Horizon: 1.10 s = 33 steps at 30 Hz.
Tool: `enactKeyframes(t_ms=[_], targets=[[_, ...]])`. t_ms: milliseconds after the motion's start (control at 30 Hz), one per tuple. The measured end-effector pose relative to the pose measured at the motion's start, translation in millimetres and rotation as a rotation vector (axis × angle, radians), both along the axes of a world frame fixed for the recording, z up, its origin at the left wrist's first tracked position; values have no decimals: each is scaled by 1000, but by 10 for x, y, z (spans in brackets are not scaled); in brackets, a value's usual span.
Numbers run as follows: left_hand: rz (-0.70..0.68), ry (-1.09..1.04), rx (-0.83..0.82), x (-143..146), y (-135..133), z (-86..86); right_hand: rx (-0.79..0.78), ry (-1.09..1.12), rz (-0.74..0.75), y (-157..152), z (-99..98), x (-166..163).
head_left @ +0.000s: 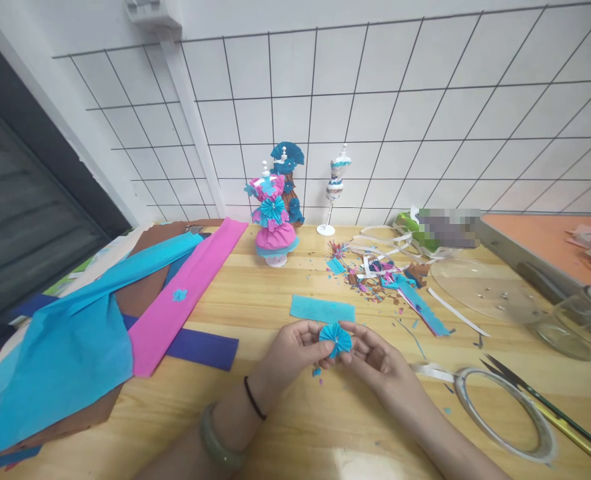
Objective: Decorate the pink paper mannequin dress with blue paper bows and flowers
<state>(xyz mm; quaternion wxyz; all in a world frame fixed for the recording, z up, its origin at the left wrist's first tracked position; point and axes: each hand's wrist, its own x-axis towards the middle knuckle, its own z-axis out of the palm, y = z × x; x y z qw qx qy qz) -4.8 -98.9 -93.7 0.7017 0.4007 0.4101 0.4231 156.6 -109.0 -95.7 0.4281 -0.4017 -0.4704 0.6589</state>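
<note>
Between my two hands is a small round rosette (336,340) of pleated blue paper, with a small pale dot at its centre. My left hand (300,347) pinches its left edge, thumb in front. On the opposite edge, the fingers of my right hand (375,357) are closed on the rosette too. Just beyond my hands a flat blue paper strip (322,309) lies on the wooden table (255,413). Tiny blue scraps (316,372) are below the rosette.
Coloured paper sheets (75,360) cover the left side. Small dress forms in paper outfits (275,233) and a barer form (335,190) stand at the back. Paper scraps (375,273), a tape roll (505,417), scissors (540,400) and a glass jar (575,323) occupy the right.
</note>
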Motion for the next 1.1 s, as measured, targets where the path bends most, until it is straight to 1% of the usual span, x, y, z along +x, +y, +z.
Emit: enactKeyframes(t_ms=[133,333,433,633,800,933,1100], targets=[[5,-10,12,10,-14,22,-17,-8,4,-10,19,4],[39,-52,-41,6,-11,13,-55,-65,-75,7,41,7],[71,-88,-56,-1,-9,26,-63,-60,-86,17,40,5],[85,-190,-78,-12,-11,58,-26,-19,-94,15,41,12],[53,-128,-98,3,-23,38,37,-51,-110,13,64,15],[2,-20,-38,36,-39,24,80,-68,-127,19,26,17],[-36,45,15,55,-43,17,110,-76,-139,7,-44,19]])
